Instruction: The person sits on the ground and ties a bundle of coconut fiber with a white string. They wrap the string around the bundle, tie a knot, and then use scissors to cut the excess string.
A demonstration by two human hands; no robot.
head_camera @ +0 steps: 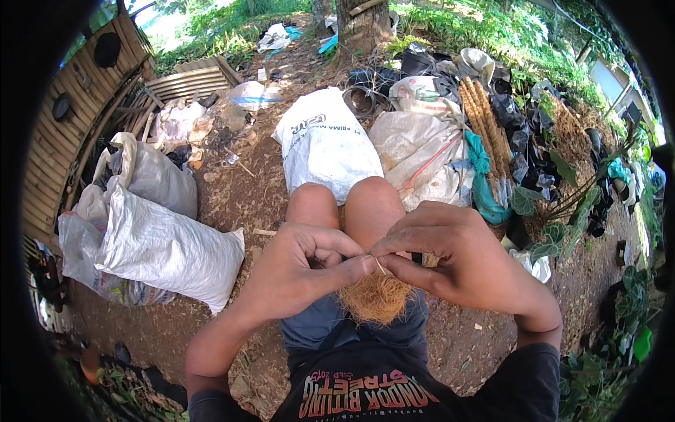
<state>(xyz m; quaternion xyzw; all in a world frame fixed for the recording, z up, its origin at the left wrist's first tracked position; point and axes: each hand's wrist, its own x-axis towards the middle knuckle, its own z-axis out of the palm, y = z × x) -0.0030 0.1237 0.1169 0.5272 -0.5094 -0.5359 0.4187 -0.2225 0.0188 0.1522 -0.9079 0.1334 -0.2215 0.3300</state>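
Observation:
My left hand [321, 264] and my right hand [443, 248] meet above my lap, thumbs and forefingers pinched together. Between the fingertips is a thin pale strand [381, 267], its end sticking out downward; whether it is string or fibre I cannot tell. Just below the fingers, a loose ball of brown coconut-like fibre [375, 300] rests on my lap, partly hidden by both hands. My bare knees are right beyond the hands, with a white woven sack [327, 142] on the ground against them.
Stuffed white sacks [169, 248] lie at the left by a bamboo wall [68, 126]. To the right are a dirty woven sack [416, 142], fibre-wrapped poles [482, 132], teal netting [482, 179], black plastic and a leafy plant [551, 237]. A tree trunk [364, 26] stands ahead.

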